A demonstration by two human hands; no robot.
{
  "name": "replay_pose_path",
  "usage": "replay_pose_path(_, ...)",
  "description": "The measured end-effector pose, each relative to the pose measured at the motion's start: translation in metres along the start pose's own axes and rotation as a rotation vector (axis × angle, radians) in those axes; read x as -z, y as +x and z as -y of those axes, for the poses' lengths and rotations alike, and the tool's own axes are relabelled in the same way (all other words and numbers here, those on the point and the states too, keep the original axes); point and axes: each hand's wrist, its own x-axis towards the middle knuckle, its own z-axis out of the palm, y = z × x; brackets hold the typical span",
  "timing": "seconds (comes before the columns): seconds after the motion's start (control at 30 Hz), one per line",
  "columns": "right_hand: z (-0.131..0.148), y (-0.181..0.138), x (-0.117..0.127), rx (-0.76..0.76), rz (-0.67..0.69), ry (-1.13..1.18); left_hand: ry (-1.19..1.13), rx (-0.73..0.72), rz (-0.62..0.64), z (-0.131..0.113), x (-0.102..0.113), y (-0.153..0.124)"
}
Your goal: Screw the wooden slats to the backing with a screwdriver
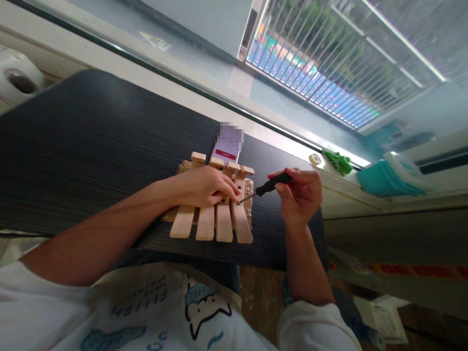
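Several pale wooden slats lie side by side on a dark table, near its front edge. My left hand rests on top of them, fingers curled and pressing down at a spot by the screwdriver tip. My right hand pinches the black handle of a small screwdriver. Its metal tip touches the rightmost slat close to my left fingertips. A rough brown piece shows under the slats at the right.
A phone with a lit screen lies just beyond the slats. On the window sill at the right are a green object, a small round thing and a teal cloth. A barred window is behind.
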Motion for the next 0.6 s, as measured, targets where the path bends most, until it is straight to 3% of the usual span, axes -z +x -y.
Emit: replay_pose_path(0.6, -0.0002, -0.0025, 0.0002, 0.053, -0.055, -0.107, -0.007, -0.012, -0.007, 0.0024, -0.0009, -0.0011)
